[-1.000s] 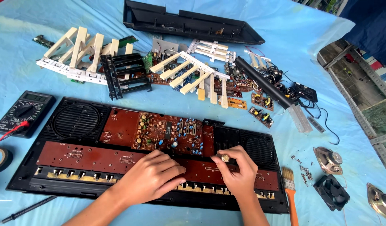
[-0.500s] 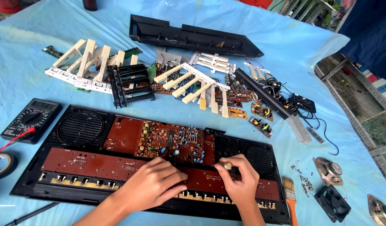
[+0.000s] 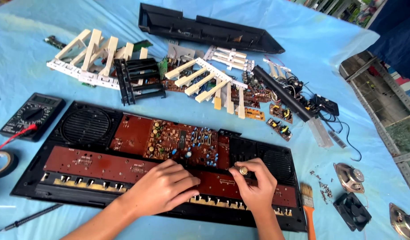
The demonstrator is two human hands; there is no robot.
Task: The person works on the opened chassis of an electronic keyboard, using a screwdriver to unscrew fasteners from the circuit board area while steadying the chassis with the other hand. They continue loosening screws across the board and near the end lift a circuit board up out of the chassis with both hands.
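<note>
A black keyboard base lies open on the blue cloth, with brown circuit boards inside and round speaker grilles at both ends. My left hand rests flat on the lower long board, fingers spread toward the right. My right hand is closed around a small round brass-coloured part, pinched between thumb and fingers just above the same board. The two hands are almost touching.
White key sets and black key sets, small boards and wiring lie behind. A long black casing sits farthest back. A multimeter and tape roll are left; brush, fan, speakers right.
The view has shifted so the whole table sits a little lower in frame. Both hands stay on the lower board, the right still pinching the small round part.
</note>
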